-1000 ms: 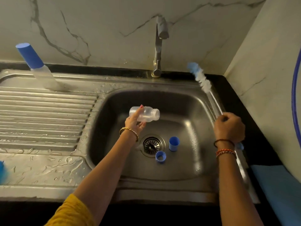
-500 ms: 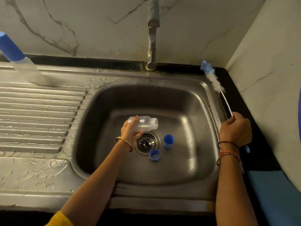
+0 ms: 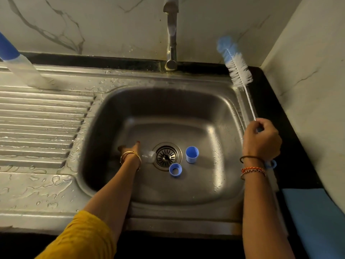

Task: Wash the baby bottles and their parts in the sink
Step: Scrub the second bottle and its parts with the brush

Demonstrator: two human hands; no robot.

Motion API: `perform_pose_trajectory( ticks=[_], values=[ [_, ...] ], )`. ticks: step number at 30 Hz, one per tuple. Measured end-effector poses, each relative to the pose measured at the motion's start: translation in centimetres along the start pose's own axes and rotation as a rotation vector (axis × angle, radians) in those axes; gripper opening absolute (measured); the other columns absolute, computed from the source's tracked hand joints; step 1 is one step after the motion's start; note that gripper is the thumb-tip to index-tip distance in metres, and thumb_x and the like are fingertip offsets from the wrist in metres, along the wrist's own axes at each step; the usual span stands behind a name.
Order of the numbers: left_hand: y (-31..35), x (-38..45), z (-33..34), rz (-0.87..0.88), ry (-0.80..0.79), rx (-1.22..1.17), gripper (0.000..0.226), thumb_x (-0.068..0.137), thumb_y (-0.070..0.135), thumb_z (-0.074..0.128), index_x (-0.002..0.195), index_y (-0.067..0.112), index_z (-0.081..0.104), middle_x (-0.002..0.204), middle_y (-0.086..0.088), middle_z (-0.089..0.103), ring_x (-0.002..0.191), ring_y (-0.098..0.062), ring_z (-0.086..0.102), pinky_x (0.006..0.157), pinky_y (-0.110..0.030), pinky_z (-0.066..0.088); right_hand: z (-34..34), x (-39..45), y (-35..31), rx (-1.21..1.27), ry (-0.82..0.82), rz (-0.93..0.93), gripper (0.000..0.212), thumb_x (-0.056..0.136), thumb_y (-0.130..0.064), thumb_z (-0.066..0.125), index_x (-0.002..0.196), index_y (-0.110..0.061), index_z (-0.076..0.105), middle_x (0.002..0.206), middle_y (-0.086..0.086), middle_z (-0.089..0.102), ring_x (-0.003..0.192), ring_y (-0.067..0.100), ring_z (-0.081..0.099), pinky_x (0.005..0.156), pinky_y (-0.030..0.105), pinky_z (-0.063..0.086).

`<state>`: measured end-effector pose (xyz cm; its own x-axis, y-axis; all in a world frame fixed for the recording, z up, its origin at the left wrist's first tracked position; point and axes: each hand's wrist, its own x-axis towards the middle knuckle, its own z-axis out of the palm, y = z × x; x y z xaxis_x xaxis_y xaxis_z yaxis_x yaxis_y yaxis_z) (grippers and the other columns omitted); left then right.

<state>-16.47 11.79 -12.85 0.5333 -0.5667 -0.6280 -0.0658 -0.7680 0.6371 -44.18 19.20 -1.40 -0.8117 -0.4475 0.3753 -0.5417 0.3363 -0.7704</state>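
clear plastic baby bottle (image 3: 148,156) lies by the drain, left hand (image 3: 130,149) gripping it low for scrubbing; right hand (image 3: 261,140) pinches the white-bristled bottle brush (image 3: 239,71), raised ready.

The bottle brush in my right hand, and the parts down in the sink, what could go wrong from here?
1. The bottle brush is gripped far down its thin wire by the right hand, so the head may wobble when entering the clear bottle.
2. The blue ring and blue cap sit loose beside the drain; running water might shift them.
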Motion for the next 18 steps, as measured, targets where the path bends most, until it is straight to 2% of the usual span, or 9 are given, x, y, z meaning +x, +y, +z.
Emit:
perform_pose_trajectory(
  ticks=[2,5,6,8,10,12,15,17,18],
  values=[
    [0.4,-0.2,-0.1,0.091,0.031,-0.019,0.068,0.083,0.041,0.064,0.136,0.01,0.034,0.14,-0.02,0.038,0.127,-0.04,0.039,0.103,-0.046,0.035,0.2,-0.3,-0.3,0.012,-0.028,-0.025,0.023,0.09,-0.018,0.049,0.097,-0.008,0.068,0.092,0.011,0.069,0.08,0.023,0.062,0.062,0.023,0.033],
    [1.0,-0.5,0.1,0.251,0.115,0.199,0.076,0.082,0.045,0.064,0.14,0.01,0.03,0.147,-0.021,0.027,0.134,-0.041,0.026,0.107,-0.052,0.029,0.5,-0.6,-0.7,0.025,-0.045,-0.033,0.023,0.089,-0.018,0.05,0.096,-0.009,0.07,0.093,0.009,0.071,0.083,0.023,0.063,0.058,0.018,0.028],
    [1.2,-1.0,0.0,0.359,0.165,0.278,0.073,0.082,0.043,0.064,0.139,0.01,0.032,0.146,-0.019,0.026,0.133,-0.04,0.026,0.105,-0.051,0.029,0.6,-0.7,-0.9,0.029,-0.047,-0.031,0.022,0.089,-0.018,0.05,0.095,-0.009,0.07,0.093,0.009,0.071,0.083,0.023,0.064,0.056,0.017,0.026],
    [1.3,-2.4,0.2,0.69,0.239,0.452,0.061,0.081,0.037,0.066,0.132,0.012,0.042,0.14,-0.015,0.033,0.126,-0.036,0.032,0.098,-0.043,0.034,0.8,-0.8,-1.1,0.02,-0.059,-0.02,0.022,0.087,-0.019,0.051,0.094,-0.012,0.071,0.094,0.007,0.071,0.084,0.024,0.064,0.057,0.019,0.028],
    [1.3,-3.5,0.8,1.03,0.091,0.591,0.048,0.08,0.032,0.069,0.121,0.012,0.053,0.129,-0.012,0.044,0.118,-0.031,0.039,0.092,-0.036,0.035,0.9,-0.7,-1.0,0.012,-0.088,-0.015,0.022,0.086,-0.022,0.052,0.092,-0.013,0.071,0.092,0.007,0.071,0.083,0.026,0.064,0.059,0.022,0.033],
    [0.9,-4.6,2.1,1.213,-0.241,0.834,0.045,0.078,0.034,0.07,0.117,0.016,0.057,0.121,-0.007,0.051,0.114,-0.027,0.045,0.09,-0.033,0.039,1.1,-0.4,-0.8,0.003,-0.123,-0.005,0.023,0.084,-0.028,0.053,0.089,-0.014,0.072,0.089,0.008,0.071,0.081,0.028,0.063,0.059,0.026,0.039],
    [-0.2,-6.2,4.3,1.225,-0.578,1.334,0.066,0.073,0.043,0.073,0.129,0.019,0.048,0.13,-0.003,0.048,0.118,-0.022,0.046,0.096,-0.032,0.041,1.2,0.0,-0.7,-0.018,-0.135,-0.004,0.025,0.08,-0.031,0.056,0.085,-0.012,0.072,0.084,0.008,0.07,0.078,0.03,0.061,0.058,0.024,0.032],
    [-1.3,-6.3,5.6,1.184,-0.635,1.508,0.071,0.072,0.039,0.075,0.132,0.015,0.044,0.133,-0.007,0.045,0.12,-0.024,0.046,0.099,-0.036,0.042,1.1,-0.1,-0.8,-0.012,-0.154,-0.026,0.022,0.079,-0.028,0.057,0.078,-0.011,0.071,0.075,0.007,0.067,0.069,0.027,0.057,0.051,0.023,0.026],
    [-1.6,-6.1,5.8,1.187,-0.632,1.529,0.066,0.074,0.036,0.074,0.129,0.012,0.046,0.13,-0.008,0.047,0.117,-0.025,0.048,0.097,-0.037,0.044,1.0,-0.3,-0.8,-0.003,-0.164,-0.038,0.022,0.08,-0.027,0.057,0.073,-0.011,0.07,0.068,0.006,0.063,0.064,0.024,0.054,0.048,0.021,0.023]
  ],
)
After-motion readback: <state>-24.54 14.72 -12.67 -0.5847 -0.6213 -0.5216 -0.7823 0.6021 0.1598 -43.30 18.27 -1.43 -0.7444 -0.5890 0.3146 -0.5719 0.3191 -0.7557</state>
